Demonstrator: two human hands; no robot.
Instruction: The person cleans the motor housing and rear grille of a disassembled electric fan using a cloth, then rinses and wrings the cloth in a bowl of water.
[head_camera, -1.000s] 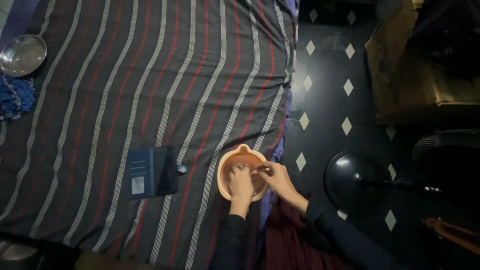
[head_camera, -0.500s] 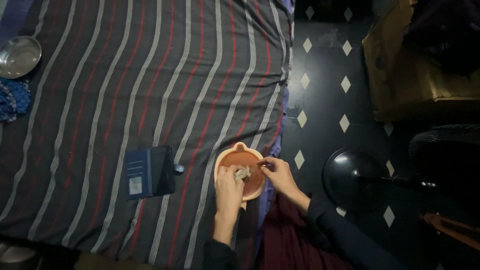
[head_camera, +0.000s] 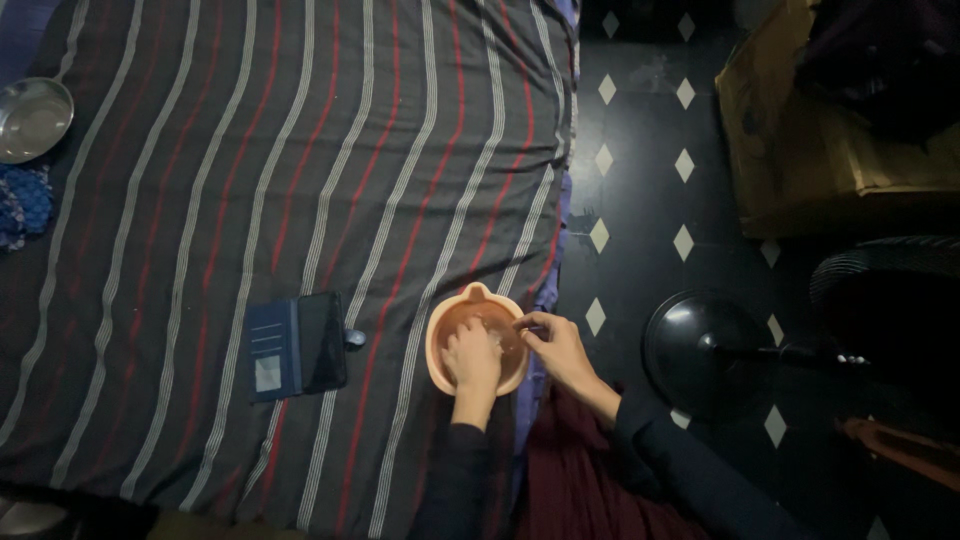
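Small orange bowl (head_camera: 446, 330) with a pouring lip, sitting at the right edge of the striped cloth (head_camera: 250, 200), close to where the cloth drops toward the dark floor (head_camera: 650, 180). Left hand (head_camera: 471, 358) down inside the bowl, fingers curled over something pale at the bottom; too dim and too covered to tell what it is or how tightly it is held. Right hand (head_camera: 556, 348) resting on the bowl's right rim, thumb and forefinger pinched together at the edge, the other fingers bent; whether anything sits in that pinch cannot be told. Both wrists in dark sleeves, coming up from below the bowl.

Left of the bowl, on the same cloth: an open blue phone wallet (head_camera: 297, 345), lying flat, near but not touching. Far from the bowl, at the cloth's upper left corner: a shiny metal dish (head_camera: 32, 120), with a blue knitted piece (head_camera: 22, 205) just below it. Right of the bowl, across the floor with pale diamond tiles: the round black base of a stand fan (head_camera: 700, 350). Above that, well away from the bowl: a brown cardboard box (head_camera: 820, 150).
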